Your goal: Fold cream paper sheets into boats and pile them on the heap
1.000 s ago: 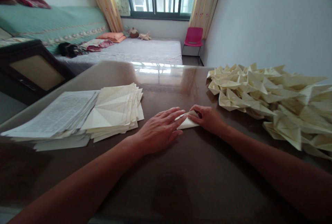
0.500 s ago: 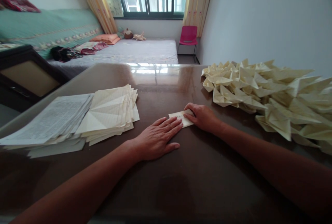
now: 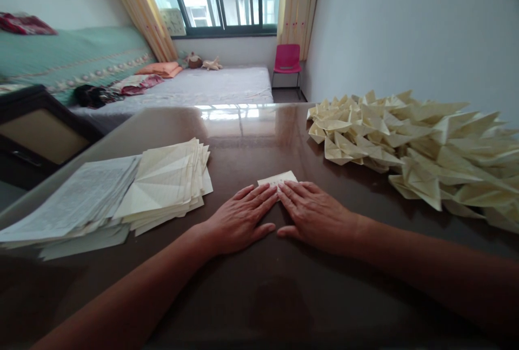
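Observation:
A small folded piece of cream paper (image 3: pixel 279 178) lies flat on the brown glossy table (image 3: pixel 243 296), its near part covered by my fingers. My left hand (image 3: pixel 243 220) rests palm down with fingers stretched out, the tips pressing on the paper's left side. From the right, my right hand (image 3: pixel 318 215) lies flat too, its fingertips on the paper and almost meeting the left ones. Both thumbs point inward on the table, a little apart. Neither hand grips anything.
A stack of creased cream sheets (image 3: pixel 166 177) sits at left, overlapping a pile of printed paper (image 3: pixel 81 193). Pointed folded paper shapes (image 3: pixel 421 150) are heaped at right along the wall. Beyond the table are a bed (image 3: pixel 227 82) and a pink chair (image 3: pixel 287 59).
My right hand has let go of the paper's right edge and flattened onto it beside my left hand. The left hand stays flat on the paper. The view has shifted slightly.

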### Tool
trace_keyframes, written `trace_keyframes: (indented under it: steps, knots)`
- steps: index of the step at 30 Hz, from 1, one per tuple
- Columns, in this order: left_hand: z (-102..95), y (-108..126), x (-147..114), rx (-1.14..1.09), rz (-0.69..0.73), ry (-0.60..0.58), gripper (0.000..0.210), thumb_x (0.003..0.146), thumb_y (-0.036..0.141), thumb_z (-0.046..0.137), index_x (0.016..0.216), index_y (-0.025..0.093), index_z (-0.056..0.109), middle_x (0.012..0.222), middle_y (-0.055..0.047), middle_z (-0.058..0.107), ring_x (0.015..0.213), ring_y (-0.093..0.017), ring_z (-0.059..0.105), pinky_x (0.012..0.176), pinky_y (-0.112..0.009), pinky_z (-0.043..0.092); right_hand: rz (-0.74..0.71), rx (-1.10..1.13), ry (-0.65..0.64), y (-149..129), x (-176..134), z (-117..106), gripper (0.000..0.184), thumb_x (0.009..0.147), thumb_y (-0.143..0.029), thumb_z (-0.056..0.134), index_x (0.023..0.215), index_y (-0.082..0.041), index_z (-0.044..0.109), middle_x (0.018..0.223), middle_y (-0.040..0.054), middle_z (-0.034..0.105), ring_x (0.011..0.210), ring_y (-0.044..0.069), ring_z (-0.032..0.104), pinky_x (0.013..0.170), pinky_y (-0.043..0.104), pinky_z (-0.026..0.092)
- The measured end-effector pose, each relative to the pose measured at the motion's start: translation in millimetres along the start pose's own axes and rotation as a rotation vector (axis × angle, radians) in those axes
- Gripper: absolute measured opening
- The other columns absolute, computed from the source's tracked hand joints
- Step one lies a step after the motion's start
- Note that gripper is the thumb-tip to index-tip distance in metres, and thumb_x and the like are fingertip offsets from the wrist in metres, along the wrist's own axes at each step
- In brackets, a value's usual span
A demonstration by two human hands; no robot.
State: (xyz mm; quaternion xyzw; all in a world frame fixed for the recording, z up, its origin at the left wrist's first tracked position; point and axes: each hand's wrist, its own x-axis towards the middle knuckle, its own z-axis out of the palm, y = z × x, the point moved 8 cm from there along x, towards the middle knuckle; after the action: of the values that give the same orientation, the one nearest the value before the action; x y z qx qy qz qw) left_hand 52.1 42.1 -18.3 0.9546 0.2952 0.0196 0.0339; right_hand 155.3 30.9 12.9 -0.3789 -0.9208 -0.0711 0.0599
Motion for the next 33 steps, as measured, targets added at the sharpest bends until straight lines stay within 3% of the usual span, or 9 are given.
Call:
trace_keyframes:
  steps: [3,8,18,22,27,33]
  knots:
    - [1.1,0,0,0.02,-0.009,-0.008,0.067,0.096,0.054,0.028,0.15,0.018,0.013,0.156,-0.009,0.018,0.145,-0.021,0.013,0.117,-0.037,0.012,0.054,-0.039,-0.027,-5,-6,11,0.092,0.083,-0.07,0.043,0.135,0.005,0.043,0.14,0.0299,0.041,0.135,0.038,0.033,0.109,0.048,0.027]
    - [0.3,-2,-1,0.021,-0.023,0.002,0.068,0.095,0.054,0.029,0.15,0.017,0.013,0.156,-0.012,0.016,0.145,-0.023,0.01,0.116,-0.038,0.016,0.058,0.003,-0.023,4,-5,23,0.101,0.08,-0.076,0.036,0.137,0.007,0.04,0.142,0.0307,0.037,0.137,0.038,0.028,0.11,0.047,0.029]
    - [-6.3,-9,-3,0.036,-0.062,0.046,0.074,0.092,0.058,0.036,0.148,0.013,0.022,0.155,-0.015,0.02,0.145,-0.028,0.012,0.115,-0.042,0.021,0.069,0.029,-0.065,10,1,29,0.087,0.088,-0.066,0.037,0.137,0.007,0.041,0.142,0.0292,0.038,0.137,0.036,0.029,0.113,0.045,0.028]
    - [-8.1,1,-5,0.072,-0.004,0.075,0.074,0.092,0.058,0.036,0.149,0.013,0.02,0.155,-0.013,0.021,0.145,-0.025,0.013,0.117,-0.04,0.015,0.08,0.043,-0.067,10,0,32,0.088,0.087,-0.066,0.04,0.138,0.006,0.04,0.144,0.0294,0.035,0.138,0.035,0.029,0.113,0.044,0.028]
    - [-3.4,8,-6,0.056,0.013,0.036,0.071,0.093,0.057,0.033,0.149,0.014,0.019,0.154,-0.011,0.025,0.143,-0.023,0.019,0.117,-0.038,0.016,0.064,0.009,-0.077,10,1,35,0.087,0.087,-0.064,0.042,0.136,0.008,0.041,0.143,0.0311,0.035,0.137,0.037,0.029,0.113,0.045,0.027]
    - [-4.1,6,-4,0.051,-0.015,0.017,0.071,0.093,0.056,0.035,0.149,0.016,0.02,0.154,-0.011,0.025,0.143,-0.024,0.022,0.116,-0.04,0.017,0.079,-0.031,-0.039,0,-2,15,0.086,0.088,-0.066,0.036,0.138,0.003,0.041,0.144,0.0276,0.036,0.137,0.038,0.029,0.11,0.054,0.024]
